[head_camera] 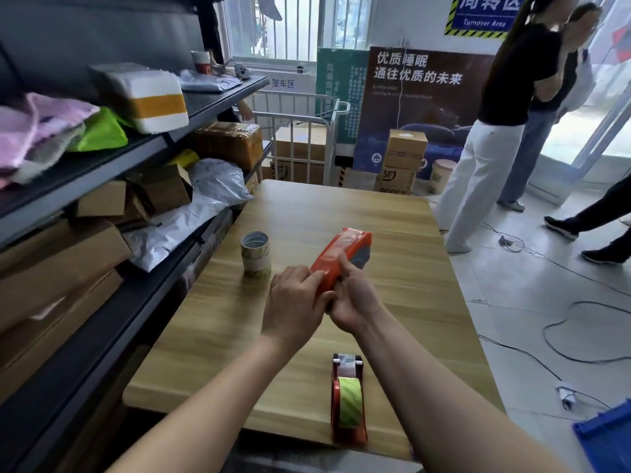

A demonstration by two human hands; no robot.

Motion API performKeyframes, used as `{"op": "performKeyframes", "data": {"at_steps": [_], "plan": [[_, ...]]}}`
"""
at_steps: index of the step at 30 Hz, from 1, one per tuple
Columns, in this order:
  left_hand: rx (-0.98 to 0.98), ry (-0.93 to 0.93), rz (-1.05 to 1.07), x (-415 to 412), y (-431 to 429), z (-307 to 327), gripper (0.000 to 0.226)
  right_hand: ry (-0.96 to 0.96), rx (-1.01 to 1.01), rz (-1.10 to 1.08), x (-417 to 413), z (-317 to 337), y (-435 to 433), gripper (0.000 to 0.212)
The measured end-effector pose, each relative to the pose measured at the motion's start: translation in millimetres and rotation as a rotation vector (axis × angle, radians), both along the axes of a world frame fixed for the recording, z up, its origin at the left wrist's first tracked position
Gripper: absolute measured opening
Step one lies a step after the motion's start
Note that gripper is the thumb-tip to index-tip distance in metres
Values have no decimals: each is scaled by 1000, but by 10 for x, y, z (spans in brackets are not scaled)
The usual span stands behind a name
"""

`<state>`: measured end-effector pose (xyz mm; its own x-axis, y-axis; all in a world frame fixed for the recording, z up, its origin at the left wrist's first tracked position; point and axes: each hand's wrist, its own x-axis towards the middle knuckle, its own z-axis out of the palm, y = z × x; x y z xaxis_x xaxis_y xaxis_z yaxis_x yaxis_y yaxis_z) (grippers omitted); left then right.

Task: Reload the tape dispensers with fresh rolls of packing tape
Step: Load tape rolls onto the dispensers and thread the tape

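Note:
Both my hands hold an orange tape dispenser (343,256) above the middle of the wooden table (392,302). My left hand (295,303) pinches its near end from the left, and my right hand (355,297) grips it from below and the right. A second orange dispenser (348,401) with a green-striped tape roll in it lies near the table's front edge. A short stack of tape rolls (256,256) stands upright on the table to the left of my hands.
Dark shelves (102,172) packed with cardboard boxes and mail bags run along the left. A white cage cart (307,131) and boxes stand beyond the table. People (495,131) stand at the right. Cables cross the floor (563,336). A blue bin (607,435) sits at the bottom right.

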<state>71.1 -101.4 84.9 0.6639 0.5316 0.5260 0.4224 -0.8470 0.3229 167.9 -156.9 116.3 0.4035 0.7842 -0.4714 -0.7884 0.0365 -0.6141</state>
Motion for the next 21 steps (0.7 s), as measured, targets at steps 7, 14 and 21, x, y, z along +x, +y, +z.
{"op": "performKeyframes", "data": {"at_steps": [7, 14, 21], "plan": [[-119, -50, 147, -90, -76, -85, 33, 9, 57, 20, -135, 25, -128, 80], [-342, -61, 183, -190, -97, -63, 18, 16, 34, -9, -311, -6, -86, 81], [-598, -104, 283, -362, 88, -157, 11, -184, -133, 204, -577, 62, 36, 55]]}}
